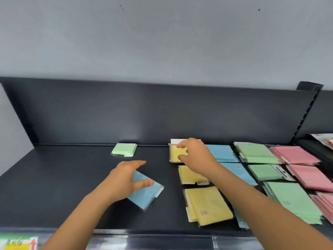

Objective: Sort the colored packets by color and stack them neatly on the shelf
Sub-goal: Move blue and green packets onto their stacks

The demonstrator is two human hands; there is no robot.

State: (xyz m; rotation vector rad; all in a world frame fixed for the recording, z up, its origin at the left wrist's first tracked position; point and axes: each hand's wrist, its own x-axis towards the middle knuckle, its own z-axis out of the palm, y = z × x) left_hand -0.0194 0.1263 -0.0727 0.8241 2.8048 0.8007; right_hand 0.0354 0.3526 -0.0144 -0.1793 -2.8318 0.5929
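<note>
Left hand [124, 179], fingers spread, lies flat on a blue packet [146, 193] on the shelf [72, 186]. Right of that packet, the right hand [195, 156] pinches the rear yellow packet [177, 153]. Behind it lies a lone green packet [124, 149].

The shelf [72, 186] is dark, matt, smooth metal. The packets, such as the blue packet [146, 193], are pastel sheets in clear glossy plastic sleeves. The wall [162, 42] is matt grey paint.
</note>
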